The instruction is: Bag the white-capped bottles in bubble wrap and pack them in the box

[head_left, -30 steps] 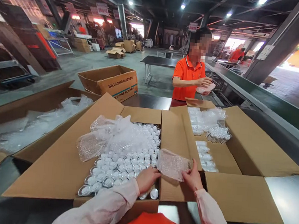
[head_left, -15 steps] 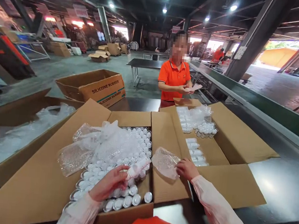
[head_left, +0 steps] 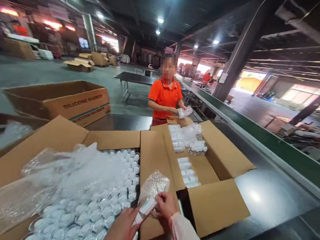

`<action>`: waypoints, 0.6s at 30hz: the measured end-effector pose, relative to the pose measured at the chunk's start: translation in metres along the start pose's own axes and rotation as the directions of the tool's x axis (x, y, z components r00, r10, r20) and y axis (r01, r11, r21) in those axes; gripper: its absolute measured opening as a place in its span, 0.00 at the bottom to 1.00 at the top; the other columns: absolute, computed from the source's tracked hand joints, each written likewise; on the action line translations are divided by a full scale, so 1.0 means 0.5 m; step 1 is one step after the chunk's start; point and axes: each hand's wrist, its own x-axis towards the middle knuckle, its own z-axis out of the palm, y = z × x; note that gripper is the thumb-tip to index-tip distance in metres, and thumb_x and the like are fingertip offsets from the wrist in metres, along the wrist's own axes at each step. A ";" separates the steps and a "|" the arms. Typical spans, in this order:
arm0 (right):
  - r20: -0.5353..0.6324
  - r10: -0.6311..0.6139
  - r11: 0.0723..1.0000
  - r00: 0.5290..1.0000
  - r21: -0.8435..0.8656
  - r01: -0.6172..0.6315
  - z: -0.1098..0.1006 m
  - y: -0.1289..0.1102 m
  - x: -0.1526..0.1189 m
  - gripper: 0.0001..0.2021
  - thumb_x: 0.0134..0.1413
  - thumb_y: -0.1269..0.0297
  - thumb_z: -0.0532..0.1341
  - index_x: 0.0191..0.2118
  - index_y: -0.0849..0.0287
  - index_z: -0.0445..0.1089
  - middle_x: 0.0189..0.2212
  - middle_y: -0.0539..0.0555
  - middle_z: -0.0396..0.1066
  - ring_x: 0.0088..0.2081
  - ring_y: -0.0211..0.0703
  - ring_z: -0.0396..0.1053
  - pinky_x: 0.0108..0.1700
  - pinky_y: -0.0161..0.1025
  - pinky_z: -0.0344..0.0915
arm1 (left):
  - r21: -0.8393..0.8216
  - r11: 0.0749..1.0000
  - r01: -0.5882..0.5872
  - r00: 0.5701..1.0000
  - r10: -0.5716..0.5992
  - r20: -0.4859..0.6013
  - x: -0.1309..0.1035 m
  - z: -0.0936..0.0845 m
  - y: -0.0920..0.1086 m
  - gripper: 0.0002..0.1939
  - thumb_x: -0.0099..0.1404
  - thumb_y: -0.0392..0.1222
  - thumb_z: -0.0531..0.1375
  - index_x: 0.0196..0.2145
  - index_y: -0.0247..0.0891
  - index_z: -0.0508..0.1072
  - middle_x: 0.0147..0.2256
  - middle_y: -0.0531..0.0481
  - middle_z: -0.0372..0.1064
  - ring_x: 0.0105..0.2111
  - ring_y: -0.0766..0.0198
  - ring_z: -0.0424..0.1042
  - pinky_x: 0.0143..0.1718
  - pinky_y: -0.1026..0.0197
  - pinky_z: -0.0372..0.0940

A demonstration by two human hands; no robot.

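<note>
My left hand (head_left: 122,227) is closed around a slim white bottle (head_left: 147,207) with printing on it. Between the fingers of my right hand (head_left: 167,206) is the edge of a clear bubble-wrap bag (head_left: 156,182). The bottle's upper end is at the bag's lower part; whether it is inside, I cannot tell. Below and left, an open carton (head_left: 113,140) holds rows of upright bottles (head_left: 96,204) with pale round tops. A heap of loose bubble-wrap bags (head_left: 79,172) covers part of them.
Right of my hands, another open carton (head_left: 216,205) contains wrapped bottles (head_left: 187,173). A co-worker (head_left: 165,94) across the metal table (head_left: 257,192) holds a clear bag. A brown carton (head_left: 85,104) stands far left. A green conveyor (head_left: 248,129) runs along the right.
My view has turned right and tilted. My left hand has brought the bottle over to the bubble-wrap bag in my right hand, and the two hands are now close together.
</note>
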 end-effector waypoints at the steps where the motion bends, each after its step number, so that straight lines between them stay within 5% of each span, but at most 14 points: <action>1: -0.064 0.011 1.000 0.998 0.013 -0.010 0.007 0.000 -0.006 0.16 0.56 0.63 0.52 0.31 0.66 0.75 0.26 0.58 0.75 0.29 0.44 0.71 0.31 0.37 0.66 | 0.099 0.995 0.025 1.000 -0.026 0.014 0.001 -0.001 -0.004 0.25 0.61 0.37 0.49 0.55 0.29 0.67 0.48 0.35 0.70 0.49 0.46 0.65 0.53 0.47 0.58; 4: -0.160 -0.050 0.997 0.986 0.051 0.059 0.020 -0.019 -0.029 0.17 0.57 0.61 0.50 0.33 0.63 0.75 0.29 0.58 0.75 0.32 0.44 0.71 0.35 0.38 0.67 | 0.107 0.994 0.024 0.999 -0.028 0.043 0.011 -0.010 -0.006 0.22 0.58 0.37 0.51 0.48 0.33 0.73 0.44 0.37 0.73 0.46 0.45 0.67 0.49 0.47 0.59; 6: -0.167 -0.156 0.985 0.973 0.051 0.167 0.016 -0.039 -0.047 0.15 0.56 0.59 0.53 0.32 0.59 0.76 0.28 0.55 0.74 0.32 0.42 0.71 0.35 0.36 0.66 | -0.237 0.969 0.070 0.991 -0.041 0.124 0.025 -0.013 -0.004 0.15 0.57 0.43 0.54 0.36 0.36 0.77 0.36 0.41 0.75 0.38 0.50 0.70 0.41 0.52 0.62; 7: -0.171 -0.218 0.973 0.961 0.039 0.228 0.011 -0.050 -0.055 0.14 0.56 0.58 0.54 0.32 0.57 0.76 0.27 0.53 0.74 0.30 0.41 0.70 0.34 0.35 0.65 | -0.473 0.871 0.137 0.981 -0.051 0.189 0.032 -0.012 -0.004 0.14 0.56 0.48 0.56 0.30 0.37 0.76 0.31 0.44 0.74 0.31 0.56 0.68 0.34 0.55 0.63; 9: -0.202 -0.327 0.942 0.923 0.003 0.335 -0.006 -0.070 -0.070 0.15 0.59 0.57 0.53 0.34 0.55 0.76 0.26 0.53 0.73 0.28 0.39 0.70 0.30 0.33 0.63 | -0.829 0.473 0.297 0.949 -0.053 0.310 0.048 -0.002 -0.002 0.18 0.50 0.57 0.62 0.23 0.38 0.72 0.23 0.49 0.68 0.19 0.68 0.56 0.20 0.63 0.54; 11: -0.240 -0.404 0.913 0.883 -0.043 0.406 -0.026 -0.089 -0.080 0.16 0.62 0.57 0.51 0.35 0.55 0.75 0.25 0.52 0.72 0.27 0.38 0.69 0.27 0.32 0.61 | -0.938 0.079 0.337 0.941 -0.058 0.334 0.059 0.013 0.004 0.21 0.42 0.58 0.68 0.21 0.38 0.69 0.18 0.55 0.58 0.16 0.75 0.42 0.16 0.67 0.42; 12: -0.253 -0.426 0.903 0.869 -0.065 0.424 -0.036 -0.097 -0.084 0.17 0.63 0.57 0.50 0.35 0.55 0.75 0.24 0.52 0.72 0.26 0.37 0.69 0.27 0.32 0.61 | -0.950 -0.036 0.311 0.947 -0.074 0.313 0.063 0.020 0.010 0.23 0.38 0.56 0.71 0.21 0.38 0.67 0.16 0.59 0.53 0.16 0.77 0.39 0.16 0.68 0.39; 14: -0.255 -0.472 0.882 0.844 -0.122 0.456 -0.051 -0.110 -0.088 0.18 0.64 0.57 0.49 0.35 0.55 0.75 0.24 0.52 0.71 0.25 0.37 0.69 0.26 0.32 0.60 | -0.967 -0.098 0.236 0.963 -0.111 0.246 0.069 0.028 0.025 0.25 0.35 0.53 0.73 0.21 0.37 0.65 0.15 0.62 0.47 0.15 0.79 0.39 0.16 0.70 0.38; 18: -0.225 -0.531 0.847 0.817 -0.171 0.503 -0.057 -0.123 -0.088 0.17 0.65 0.60 0.49 0.39 0.58 0.74 0.25 0.54 0.70 0.26 0.38 0.69 0.26 0.32 0.60 | -0.983 0.019 0.183 0.976 -0.124 0.179 0.086 0.021 0.050 0.22 0.38 0.47 0.73 0.24 0.35 0.67 0.16 0.62 0.54 0.15 0.79 0.47 0.15 0.71 0.40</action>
